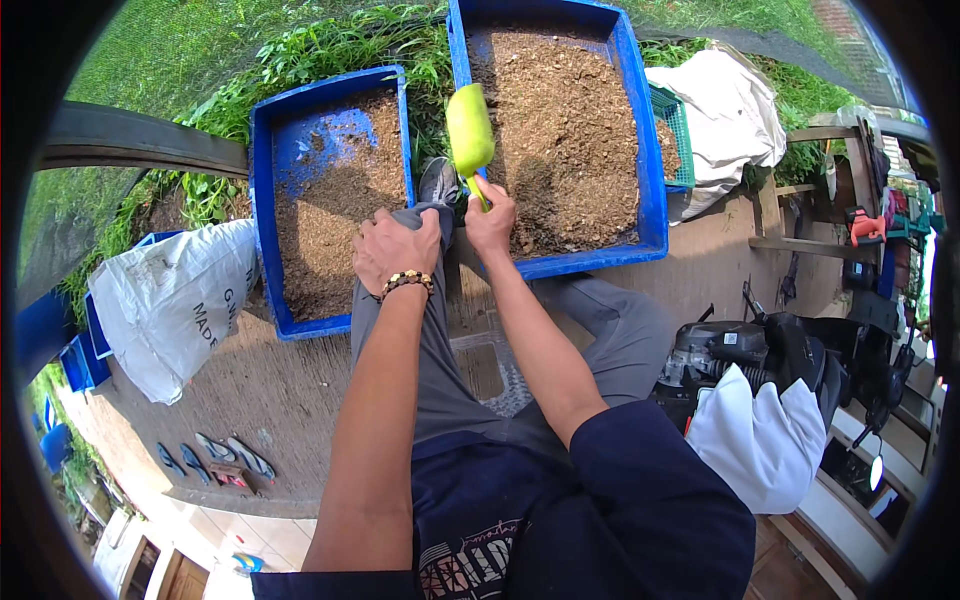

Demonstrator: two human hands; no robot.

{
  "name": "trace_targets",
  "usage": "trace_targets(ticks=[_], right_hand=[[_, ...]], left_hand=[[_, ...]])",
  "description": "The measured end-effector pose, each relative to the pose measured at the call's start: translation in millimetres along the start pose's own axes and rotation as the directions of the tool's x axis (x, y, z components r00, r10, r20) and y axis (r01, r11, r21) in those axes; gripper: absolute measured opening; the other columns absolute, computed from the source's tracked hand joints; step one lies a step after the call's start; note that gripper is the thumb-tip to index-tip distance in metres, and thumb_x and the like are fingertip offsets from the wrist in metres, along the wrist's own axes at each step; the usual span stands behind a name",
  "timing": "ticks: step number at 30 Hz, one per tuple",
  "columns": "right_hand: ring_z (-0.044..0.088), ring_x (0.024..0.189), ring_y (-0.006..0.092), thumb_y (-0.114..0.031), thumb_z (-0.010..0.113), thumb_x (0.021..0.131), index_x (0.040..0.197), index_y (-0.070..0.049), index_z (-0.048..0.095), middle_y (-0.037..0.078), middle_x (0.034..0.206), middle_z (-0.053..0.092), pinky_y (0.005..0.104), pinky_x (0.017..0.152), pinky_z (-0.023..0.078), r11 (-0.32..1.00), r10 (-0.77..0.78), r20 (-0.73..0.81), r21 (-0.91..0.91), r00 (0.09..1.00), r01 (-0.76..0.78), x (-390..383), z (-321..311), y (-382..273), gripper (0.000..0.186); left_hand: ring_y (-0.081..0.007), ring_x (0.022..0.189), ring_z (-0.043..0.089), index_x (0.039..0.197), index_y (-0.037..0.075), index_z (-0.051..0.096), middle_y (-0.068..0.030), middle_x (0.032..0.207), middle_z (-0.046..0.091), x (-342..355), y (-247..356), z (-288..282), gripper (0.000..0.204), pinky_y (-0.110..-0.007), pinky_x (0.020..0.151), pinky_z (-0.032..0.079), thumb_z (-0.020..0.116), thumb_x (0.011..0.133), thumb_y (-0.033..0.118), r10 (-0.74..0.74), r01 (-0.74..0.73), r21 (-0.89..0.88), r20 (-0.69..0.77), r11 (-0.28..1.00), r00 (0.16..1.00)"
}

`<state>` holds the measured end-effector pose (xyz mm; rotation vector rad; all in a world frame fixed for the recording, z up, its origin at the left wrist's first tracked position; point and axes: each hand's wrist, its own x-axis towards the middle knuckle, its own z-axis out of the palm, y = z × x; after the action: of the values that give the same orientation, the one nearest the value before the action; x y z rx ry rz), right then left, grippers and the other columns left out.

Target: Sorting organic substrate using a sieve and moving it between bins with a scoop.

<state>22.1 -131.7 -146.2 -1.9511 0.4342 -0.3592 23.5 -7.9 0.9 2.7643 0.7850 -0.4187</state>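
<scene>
My right hand (490, 222) is closed round the handle of a lime-green hand scoop (470, 130). The scoop's blade points away from me, over the near-left wall of a large blue tray (652, 170). Loose brown soil-like material (565, 130) fills most of that tray. My left hand (394, 252), with a beaded bracelet at its wrist, rests on my left knee with fingers apart and nothing in them. Beside it on the left lies a smaller blue tray (262, 190), holding similar brown material (335, 220); part of its blue bottom shows at the far end.
A white sack (175, 305) lies left of the smaller tray. Another white sack (725, 120) and a green basket (678, 135) are beyond the large tray's right side. A motorbike (740, 345) stands at right. Several sandals (220, 455) lie on the floor at left.
</scene>
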Motion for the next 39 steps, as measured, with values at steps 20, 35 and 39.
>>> trace_targets(ticks=[20, 35, 39], right_hand=[[0.068, 0.1, 0.029, 0.003, 0.058, 0.07, 0.109, 0.001, 0.07, 0.02, 0.106, 0.07, 0.0312, 0.089, 0.051, 0.881, 0.335, -0.002, -0.353, 0.942, -0.314, 4.5, -24.0, 80.8, 0.041], [0.057, 0.07, 0.0067, 0.0, 0.053, 0.088, 0.126, -0.002, 0.06, 0.003, 0.092, 0.067, 0.0189, 0.06, 0.044, 0.653, 0.51, 0.3, 0.475, 0.806, -0.59, 29.5, -64.3, 97.6, 0.039], [0.057, 0.071, 0.0067, 0.001, 0.052, 0.086, 0.126, 0.001, 0.057, 0.004, 0.094, 0.065, 0.0188, 0.06, 0.044, 0.646, 0.479, 0.269, 0.537, 0.835, -0.543, 32.9, -53.0, 64.2, 0.041]], left_hand=[[-0.0364, 0.112, 0.056, 0.108, 0.002, 0.066, -0.0194, 0.113, 0.063, 3.9, -14.1, -2.3, 0.066, -0.045, 0.095, 0.045, 0.058, 0.068, 0.055, -0.041, 0.042, 0.026, -0.027, 0.999, 0.999], [-0.036, 0.112, 0.057, 0.107, 0.003, 0.067, -0.0187, 0.112, 0.064, -0.9, 3.2, -1.3, 0.066, -0.044, 0.094, 0.046, 0.058, 0.068, 0.055, 0.007, -0.007, 0.016, -0.017, 1.0, 1.0], [-0.0355, 0.112, 0.057, 0.108, 0.004, 0.066, -0.018, 0.112, 0.064, 1.4, -2.9, -0.3, 0.066, -0.044, 0.094, 0.046, 0.057, 0.068, 0.055, -0.012, 0.013, 0.019, -0.021, 1.0, 1.0]])
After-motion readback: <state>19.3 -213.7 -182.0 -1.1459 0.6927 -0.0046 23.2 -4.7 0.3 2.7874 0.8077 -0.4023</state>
